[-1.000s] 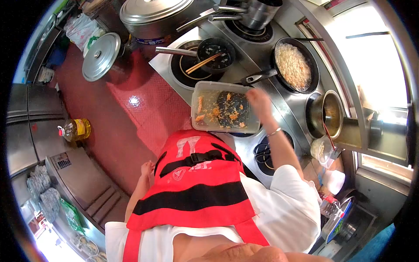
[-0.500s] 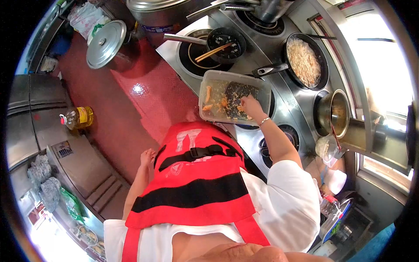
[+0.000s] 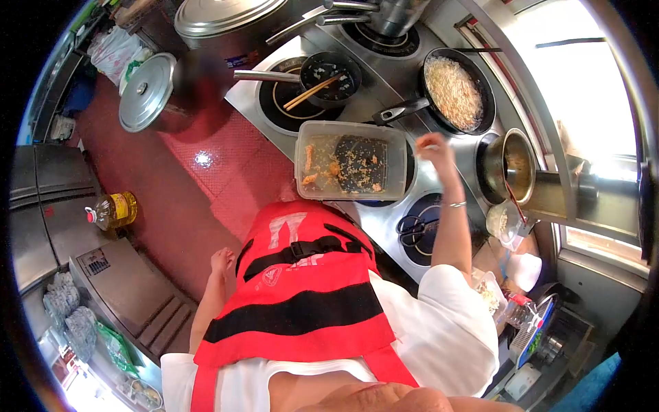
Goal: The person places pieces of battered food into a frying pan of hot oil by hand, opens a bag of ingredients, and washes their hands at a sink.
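Observation:
My right hand (image 3: 435,152) is raised just right of a clear plastic container (image 3: 396,168), fingers pinched together. Something small and orange, like a piece of food, shows at the fingertips, slightly blurred. Orange food pieces (image 3: 308,156) and scattered crumbs lie inside the container, which rests on the steel stove top. Behind the hand, a black frying pan (image 3: 454,91) holds bubbling, foamy oil, and its handle points left toward the container. My left hand (image 3: 221,261) hangs at my side over the red floor, empty, with loosely bent fingers.
A small dark pan (image 3: 338,90) with wooden chopsticks (image 3: 309,93) sits at the back left. On the right stands a metal pot (image 3: 516,168); black-handled scissors (image 3: 412,230) lie on the nearest burner. An oil bottle (image 3: 118,210) and a lidded pot (image 3: 147,93) are at left.
My right hand has lifted out of the container and moved right, toward the frying pan, fingers pinched. The view has shifted slightly. My left hand still hangs at my side.

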